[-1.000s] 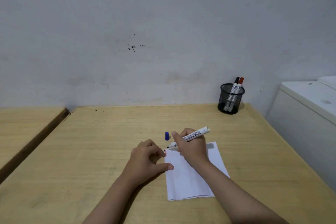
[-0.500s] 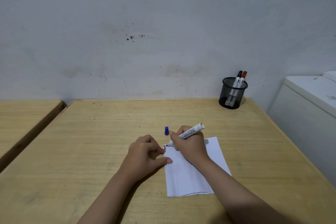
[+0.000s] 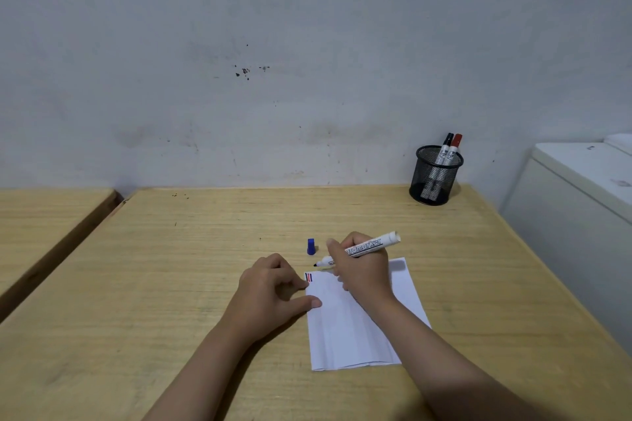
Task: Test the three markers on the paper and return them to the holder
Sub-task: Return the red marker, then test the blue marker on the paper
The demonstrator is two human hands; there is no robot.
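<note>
My right hand (image 3: pixel 364 270) grips an uncapped white marker (image 3: pixel 372 246), its dark tip pointing left just above the far left corner of the folded white paper (image 3: pixel 352 328). Short red, blue and dark strokes (image 3: pixel 309 277) mark that corner. My left hand (image 3: pixel 273 290) rests on the table with its fingers curled, thumb and fingertips pressing the paper's left edge. The marker's blue cap (image 3: pixel 311 246) stands on the table just beyond the paper. A black mesh holder (image 3: pixel 434 178) at the far right holds a black-capped marker (image 3: pixel 445 147) and a red-capped marker (image 3: pixel 454 148).
The wooden table (image 3: pixel 171 284) meets a grey wall at the back. A second wooden table (image 3: pixel 41 215) sits to the left across a gap. A white cabinet (image 3: pixel 581 202) stands close to the table's right edge.
The marker tip has lifted off the paper's corner and moved slightly away, leaving a blue stroke beside the red one. My left hand has stayed on the paper's edge.
</note>
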